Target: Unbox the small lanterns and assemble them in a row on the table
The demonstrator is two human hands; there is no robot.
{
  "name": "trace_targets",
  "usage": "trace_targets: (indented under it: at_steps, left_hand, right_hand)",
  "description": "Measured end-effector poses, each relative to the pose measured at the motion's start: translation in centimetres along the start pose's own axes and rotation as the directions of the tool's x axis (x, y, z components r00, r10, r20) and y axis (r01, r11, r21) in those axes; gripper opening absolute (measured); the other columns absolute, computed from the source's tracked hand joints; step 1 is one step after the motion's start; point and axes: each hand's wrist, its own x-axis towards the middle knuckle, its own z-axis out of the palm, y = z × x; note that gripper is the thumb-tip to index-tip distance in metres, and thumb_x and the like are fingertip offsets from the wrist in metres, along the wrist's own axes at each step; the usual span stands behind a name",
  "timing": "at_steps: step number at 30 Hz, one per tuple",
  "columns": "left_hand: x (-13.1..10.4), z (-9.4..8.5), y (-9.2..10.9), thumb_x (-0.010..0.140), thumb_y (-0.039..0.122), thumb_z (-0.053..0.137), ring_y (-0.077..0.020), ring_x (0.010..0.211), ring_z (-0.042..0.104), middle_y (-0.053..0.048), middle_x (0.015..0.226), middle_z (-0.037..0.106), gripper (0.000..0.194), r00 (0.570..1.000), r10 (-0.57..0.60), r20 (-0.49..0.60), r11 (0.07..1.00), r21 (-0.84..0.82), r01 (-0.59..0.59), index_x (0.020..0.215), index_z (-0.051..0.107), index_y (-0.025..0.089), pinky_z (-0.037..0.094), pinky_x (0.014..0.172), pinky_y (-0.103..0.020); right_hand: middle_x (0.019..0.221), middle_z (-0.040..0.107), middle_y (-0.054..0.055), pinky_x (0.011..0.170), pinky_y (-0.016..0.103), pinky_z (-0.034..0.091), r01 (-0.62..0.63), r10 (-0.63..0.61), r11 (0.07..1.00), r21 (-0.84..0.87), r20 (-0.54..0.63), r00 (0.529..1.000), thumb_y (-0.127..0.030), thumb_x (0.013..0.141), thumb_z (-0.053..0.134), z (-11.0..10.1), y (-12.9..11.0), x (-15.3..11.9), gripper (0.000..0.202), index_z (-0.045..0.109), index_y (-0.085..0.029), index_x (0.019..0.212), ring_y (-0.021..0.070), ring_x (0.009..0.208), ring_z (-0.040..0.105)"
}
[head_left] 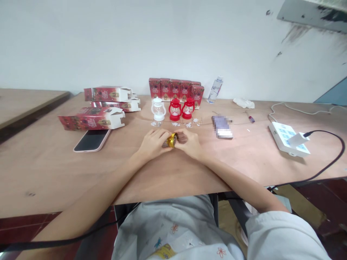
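A small gold lantern [171,140] lies tilted on its side between my two hands, just above the wooden table [173,177]. The fingers of my left hand [155,143] are wrapped round its left part and hide much of it. On the other side, my right hand [190,144] has its thumb and fingers at the lantern's round open end. Beyond the hands stand a white lantern [158,109] and two red lanterns [175,110], with small white pieces [175,124] scattered in front of them.
Red boxes [175,90] stand by the wall, and opened ones [89,120] lie at left beside a phone [91,140]. Rightward are a bottle [215,89], a blurred rectangular item [222,126], tissue [244,103], a screwdriver [251,117] and a power strip [287,139] with cables.
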Motion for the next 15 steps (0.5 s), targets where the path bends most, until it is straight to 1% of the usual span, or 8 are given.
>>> trace_targets:
  at_steps: [4, 9, 12, 15]
  left_hand:
    - [-0.02, 0.08, -0.15, 0.08, 0.036, 0.06, -0.0227, 0.087, 0.065, -0.009, 0.099, 0.069, 0.027, 1.0, 0.0, 0.012, 1.0, 0.0, 0.0, 0.099, 0.057, 0.018, 0.043, 0.069, -0.032]
    - [0.01, 0.03, -0.21, 0.08, 0.036, 0.06, -0.0228, 0.088, 0.065, -0.009, 0.099, 0.069, 0.028, 0.999, -0.01, 0.042, 1.0, -0.011, 0.011, 0.1, 0.058, 0.018, 0.045, 0.072, -0.032]
    - [0.02, -0.1, -0.1, 0.08, 0.039, 0.06, -0.0218, 0.085, 0.065, -0.009, 0.097, 0.069, 0.028, 1.0, 0.007, 0.01, 1.0, -0.012, -0.007, 0.099, 0.058, 0.017, 0.045, 0.071, -0.031]
    - [0.01, -0.15, 0.03, 0.082, 0.042, 0.059, -0.0205, 0.083, 0.065, -0.008, 0.095, 0.069, 0.029, 0.999, 0.022, -0.031, 1.0, -0.007, -0.022, 0.097, 0.058, 0.017, 0.045, 0.069, -0.029]
  right_hand:
    - [0.09, 0.072, 0.003, 0.077, 0.032, 0.059, 0.004, -0.004, 1.0, -0.001, -0.006, 1.0, -0.017, 0.07, 0.062, 0.22, 0.2, -0.06, 0.027, 0.058, -0.02, 0.096, 0.0162, 0.082, 0.071]
    - [0.087, 0.07, 0.002, 0.072, 0.031, 0.059, 0.009, -0.008, 0.999, 0.03, -0.037, 0.999, -0.022, 0.069, 0.063, 0.59, 0.74, -0.1, 0.031, 0.048, -0.022, 0.096, 0.0163, 0.08, 0.07]
    - [0.082, 0.068, 0.0, 0.068, 0.029, 0.059, 0.004, -0.002, 0.999, 0.035, -0.056, 0.998, -0.023, 0.071, 0.06, 0.55, 0.92, -0.1, 0.022, 0.046, -0.023, 0.087, 0.0148, 0.073, 0.069]
    - [0.075, 0.066, -0.001, 0.066, 0.028, 0.058, 0.014, -0.014, 1.0, 0.003, -0.08, 0.997, -0.021, 0.072, 0.056, 0.33, 0.79, -0.1, 0.011, 0.047, -0.022, 0.078, 0.0133, 0.067, 0.067]
